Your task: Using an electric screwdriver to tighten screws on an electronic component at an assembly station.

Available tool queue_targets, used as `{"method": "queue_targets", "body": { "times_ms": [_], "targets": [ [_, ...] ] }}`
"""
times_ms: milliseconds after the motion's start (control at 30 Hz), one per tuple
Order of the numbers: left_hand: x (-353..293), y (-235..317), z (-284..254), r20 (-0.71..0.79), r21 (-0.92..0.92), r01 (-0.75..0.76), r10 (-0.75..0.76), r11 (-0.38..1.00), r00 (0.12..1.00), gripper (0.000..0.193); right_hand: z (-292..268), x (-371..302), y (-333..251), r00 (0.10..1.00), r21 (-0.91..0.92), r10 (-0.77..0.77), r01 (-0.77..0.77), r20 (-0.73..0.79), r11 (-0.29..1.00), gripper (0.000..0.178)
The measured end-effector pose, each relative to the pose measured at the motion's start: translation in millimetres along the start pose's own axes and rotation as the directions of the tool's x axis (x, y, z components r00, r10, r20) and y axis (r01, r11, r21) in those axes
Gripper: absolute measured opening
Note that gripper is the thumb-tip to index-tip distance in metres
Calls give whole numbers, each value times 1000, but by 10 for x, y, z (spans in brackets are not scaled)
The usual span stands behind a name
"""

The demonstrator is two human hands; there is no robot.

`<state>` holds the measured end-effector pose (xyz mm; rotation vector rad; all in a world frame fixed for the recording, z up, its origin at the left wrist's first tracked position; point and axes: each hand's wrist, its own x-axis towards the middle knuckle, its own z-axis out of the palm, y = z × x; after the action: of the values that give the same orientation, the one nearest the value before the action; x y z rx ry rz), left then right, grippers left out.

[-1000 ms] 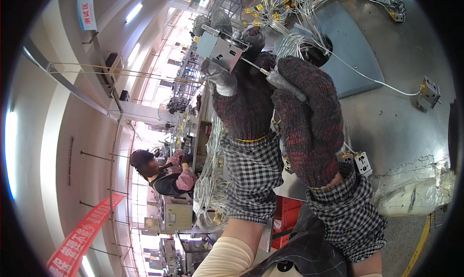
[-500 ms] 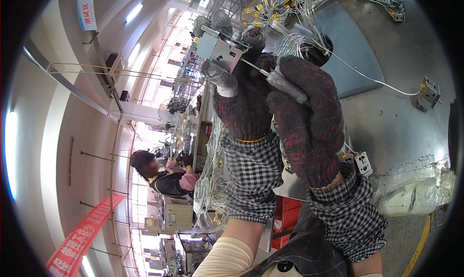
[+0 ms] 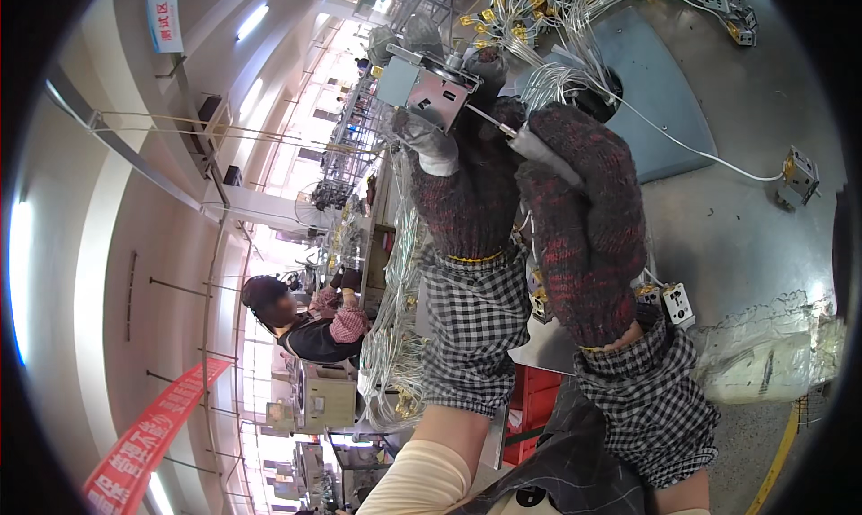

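My left hand (image 3: 460,196), in a dark knitted glove with grey fingertips, grips a small boxy metal switch-like unit (image 3: 435,97). The unit has a flat grey side plate, slots in its shiny face and a round part on top. A thin pale cable or rod (image 3: 488,120) runs from its lower right corner to a metal sleeve. My right hand (image 3: 588,214), gloved alike, is closed around the sleeve end beside the left hand. Its fingers hide the rest of that piece, so I cannot tell whether it is a cable.
White cables (image 3: 561,79) with yellow-tagged metal ends pile up at the back, over a blue-grey plate (image 3: 660,93). A similar metal unit (image 3: 797,178) lies at the right. Another (image 3: 678,306) sits by my right wrist. Farther left, a co-worker (image 3: 310,322) works at a bench.
Both hands have shifted slightly right together, with the metal unit and the thin piece between them. The co-worker's hands have risen a little. Both my grips look the same.
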<state>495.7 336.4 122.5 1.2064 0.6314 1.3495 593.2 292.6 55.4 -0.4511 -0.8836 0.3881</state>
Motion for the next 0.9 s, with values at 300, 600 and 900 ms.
{"method": "queue_targets", "body": {
  "times_ms": [300,600,900],
  "targets": [
    [-15,-52,-107,53,104,-73,68,992,996,88,-7,17,-12,1000,-13,-13,13,-9,1000,34],
    [17,-129,-71,16,92,-103,102,990,995,82,-40,24,29,999,-58,-45,46,13,997,33],
    [34,-152,-254,59,18,-74,73,997,996,85,-38,26,30,999,5,-26,26,-32,1000,29]
  ]
}}
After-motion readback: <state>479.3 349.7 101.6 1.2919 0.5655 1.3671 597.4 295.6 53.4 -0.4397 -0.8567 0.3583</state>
